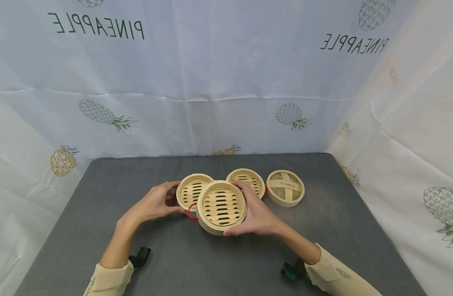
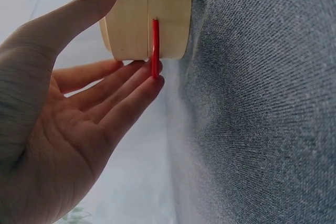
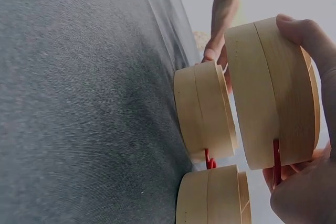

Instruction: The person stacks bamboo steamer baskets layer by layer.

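My right hand (image 1: 254,213) grips a round bamboo steamer basket (image 1: 220,205) by its right side, thumb at the front and fingers behind. The right wrist view shows this basket (image 3: 270,98) raised off the grey cloth, a red cord loop on its side. My left hand (image 1: 158,201) holds the left side of another bamboo steamer basket (image 1: 193,187) standing on the table. In the left wrist view, the thumb lies against that basket's wall (image 2: 170,14) and the fingertips touch it beside a red loop. The raised basket overlaps its front right edge in the head view.
A third slatted steamer basket (image 1: 250,179) stands behind the raised one, partly hidden. To its right sits a round bamboo piece with a woven, cross-banded top (image 1: 285,187). Grey cloth covers the table (image 1: 197,267), and a pineapple-print curtain (image 1: 226,82) hangs behind.
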A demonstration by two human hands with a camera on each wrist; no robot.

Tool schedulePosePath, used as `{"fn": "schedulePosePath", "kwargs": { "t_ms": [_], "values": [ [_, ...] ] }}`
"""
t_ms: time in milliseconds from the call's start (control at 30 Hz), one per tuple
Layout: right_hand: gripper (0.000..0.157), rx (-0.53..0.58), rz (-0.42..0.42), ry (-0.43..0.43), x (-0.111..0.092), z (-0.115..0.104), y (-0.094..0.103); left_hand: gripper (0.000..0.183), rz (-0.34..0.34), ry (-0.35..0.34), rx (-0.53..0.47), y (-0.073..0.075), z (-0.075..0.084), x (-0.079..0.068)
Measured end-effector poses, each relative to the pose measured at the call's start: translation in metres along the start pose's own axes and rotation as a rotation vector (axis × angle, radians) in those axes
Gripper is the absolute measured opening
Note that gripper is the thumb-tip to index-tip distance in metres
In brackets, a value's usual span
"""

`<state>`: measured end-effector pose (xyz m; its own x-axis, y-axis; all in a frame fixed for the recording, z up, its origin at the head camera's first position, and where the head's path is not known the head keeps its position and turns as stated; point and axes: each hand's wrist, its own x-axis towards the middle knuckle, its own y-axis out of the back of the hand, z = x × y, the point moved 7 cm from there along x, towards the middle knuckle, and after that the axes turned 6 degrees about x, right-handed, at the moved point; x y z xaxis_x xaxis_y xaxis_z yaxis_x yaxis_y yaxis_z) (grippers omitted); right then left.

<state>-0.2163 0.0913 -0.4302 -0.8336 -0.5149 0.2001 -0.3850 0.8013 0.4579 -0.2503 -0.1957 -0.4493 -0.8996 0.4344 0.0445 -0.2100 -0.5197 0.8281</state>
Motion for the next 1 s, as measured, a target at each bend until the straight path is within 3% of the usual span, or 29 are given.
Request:
{"fn": "schedulePosePath", "kwargs": {
  "t_ms": [633, 1000],
  "values": [
    [0.129, -0.037, 0.030, -0.063, 0.031, 0.002, -0.006, 0.085, -0.006, -0.013, -0.023, 0.001, -0.001, 0.000],
    [0.130, -0.012, 0.022, -0.056, 0.047, 0.002, -0.010, 0.085, -0.012, -0.032, -0.043, 0.001, -0.001, 0.000]
  ]
}}
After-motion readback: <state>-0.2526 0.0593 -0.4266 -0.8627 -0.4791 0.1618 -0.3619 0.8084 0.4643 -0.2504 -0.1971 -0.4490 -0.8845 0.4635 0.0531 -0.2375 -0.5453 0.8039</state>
